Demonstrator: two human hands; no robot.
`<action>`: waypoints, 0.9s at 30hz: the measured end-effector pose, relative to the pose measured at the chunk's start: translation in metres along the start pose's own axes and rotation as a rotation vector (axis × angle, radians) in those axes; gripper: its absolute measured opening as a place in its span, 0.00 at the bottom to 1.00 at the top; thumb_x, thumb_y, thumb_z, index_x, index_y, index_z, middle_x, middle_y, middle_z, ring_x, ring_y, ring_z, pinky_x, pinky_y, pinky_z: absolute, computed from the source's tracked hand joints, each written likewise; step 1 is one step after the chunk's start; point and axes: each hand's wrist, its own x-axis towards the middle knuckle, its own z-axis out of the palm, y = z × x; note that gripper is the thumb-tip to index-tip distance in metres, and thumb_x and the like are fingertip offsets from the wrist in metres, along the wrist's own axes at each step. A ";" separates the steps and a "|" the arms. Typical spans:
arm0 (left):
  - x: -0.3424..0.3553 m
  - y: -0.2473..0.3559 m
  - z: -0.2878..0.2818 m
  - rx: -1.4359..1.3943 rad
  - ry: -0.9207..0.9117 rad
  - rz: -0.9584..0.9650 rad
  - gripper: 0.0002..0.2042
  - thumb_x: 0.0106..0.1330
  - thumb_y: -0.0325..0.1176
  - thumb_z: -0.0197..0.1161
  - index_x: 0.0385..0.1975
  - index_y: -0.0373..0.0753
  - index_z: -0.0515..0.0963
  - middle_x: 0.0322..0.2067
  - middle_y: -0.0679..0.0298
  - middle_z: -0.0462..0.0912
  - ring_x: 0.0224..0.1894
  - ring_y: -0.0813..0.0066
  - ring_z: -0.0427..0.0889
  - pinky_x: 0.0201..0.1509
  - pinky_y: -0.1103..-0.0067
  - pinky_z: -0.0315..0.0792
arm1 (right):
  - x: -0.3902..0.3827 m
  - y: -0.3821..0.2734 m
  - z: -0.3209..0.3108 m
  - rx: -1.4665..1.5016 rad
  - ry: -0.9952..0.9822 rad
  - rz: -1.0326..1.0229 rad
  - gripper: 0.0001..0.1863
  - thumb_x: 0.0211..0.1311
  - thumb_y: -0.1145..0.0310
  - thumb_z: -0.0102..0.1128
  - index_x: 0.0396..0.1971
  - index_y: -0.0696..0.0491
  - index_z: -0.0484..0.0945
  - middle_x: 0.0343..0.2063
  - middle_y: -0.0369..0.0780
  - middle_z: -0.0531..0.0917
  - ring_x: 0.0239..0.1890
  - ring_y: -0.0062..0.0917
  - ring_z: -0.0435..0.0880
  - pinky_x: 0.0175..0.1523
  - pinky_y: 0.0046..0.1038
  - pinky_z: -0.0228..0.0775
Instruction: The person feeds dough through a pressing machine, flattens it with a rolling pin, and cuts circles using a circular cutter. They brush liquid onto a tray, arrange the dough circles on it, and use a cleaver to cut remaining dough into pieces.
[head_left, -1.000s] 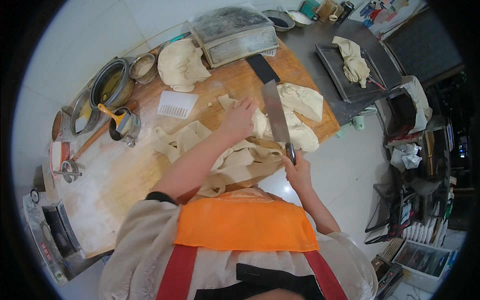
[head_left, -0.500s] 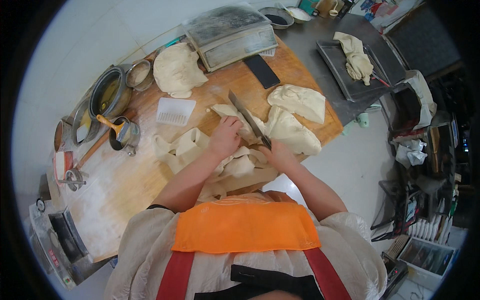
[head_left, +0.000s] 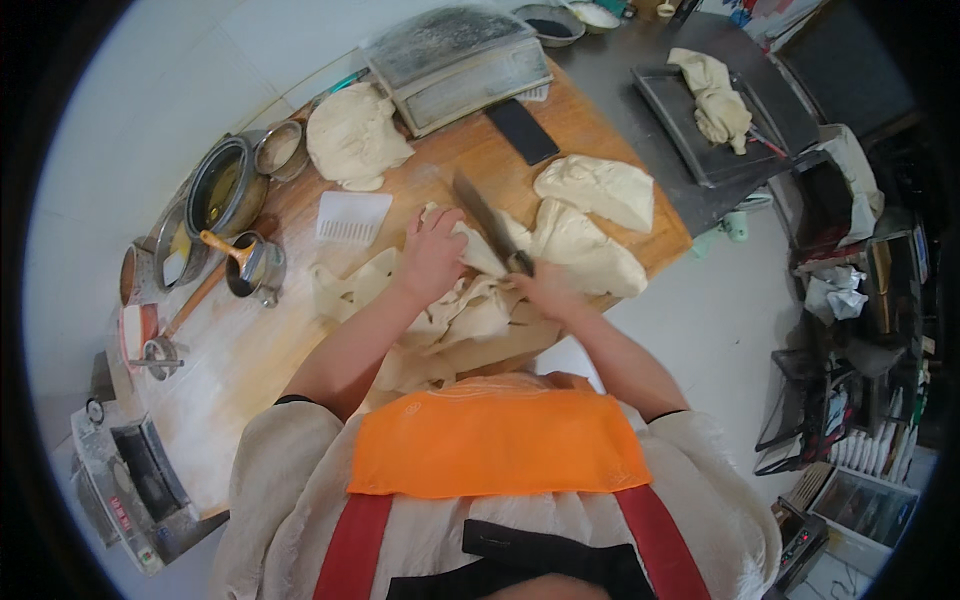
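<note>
My right hand (head_left: 545, 290) is wrapped round the handle of a long knife (head_left: 488, 222), its blade pointing away from me over the wooden table (head_left: 265, 350). Just left of the blade, my left hand (head_left: 435, 255) grips a piece of pale dough (head_left: 478, 250) with curled fingers. A smaller bit of dough lies on the blade's right side. Loose folded dough strips (head_left: 470, 315) spread beneath my wrists. To the right rest two large dough lumps, one nearer (head_left: 585, 255) and one farther (head_left: 597, 190).
Another dough lump (head_left: 355, 135) sits far left beside a dusty scale (head_left: 455, 65). A white scraper (head_left: 352, 218) and a black phone (head_left: 522, 132) lie on the table. Bowls (head_left: 225, 185) and a cup with a brush (head_left: 255, 270) line the left. A dark tray (head_left: 690, 130) holds dough.
My left hand has shifted left and slightly away from me, taking the dough piece with it. A gap now shows between that piece and the knife blade.
</note>
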 end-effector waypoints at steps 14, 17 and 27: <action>-0.030 0.044 -0.049 -0.517 -0.949 -0.488 0.12 0.58 0.35 0.63 0.41 0.45 0.76 0.36 0.65 0.83 0.51 0.62 0.78 0.44 0.69 0.74 | -0.156 0.016 -0.035 0.389 0.281 0.097 0.15 0.62 0.61 0.60 0.29 0.60 0.72 0.15 0.40 0.74 0.19 0.25 0.74 0.27 0.30 0.67; 0.022 0.038 -0.011 -0.410 -0.479 -0.389 0.20 0.53 0.34 0.64 0.48 0.44 0.75 0.50 0.59 0.77 0.54 0.61 0.75 0.50 0.70 0.72 | -0.172 0.027 -0.037 0.468 0.365 0.136 0.14 0.62 0.62 0.60 0.29 0.59 0.72 0.14 0.37 0.73 0.19 0.21 0.74 0.25 0.28 0.66; 0.024 0.029 0.014 -0.320 -0.240 -0.224 0.14 0.46 0.24 0.61 0.36 0.41 0.75 0.39 0.54 0.74 0.45 0.52 0.72 0.49 0.65 0.68 | -0.206 0.062 -0.028 0.277 0.450 0.064 0.17 0.63 0.58 0.60 0.29 0.60 0.73 0.17 0.46 0.78 0.20 0.37 0.79 0.27 0.35 0.69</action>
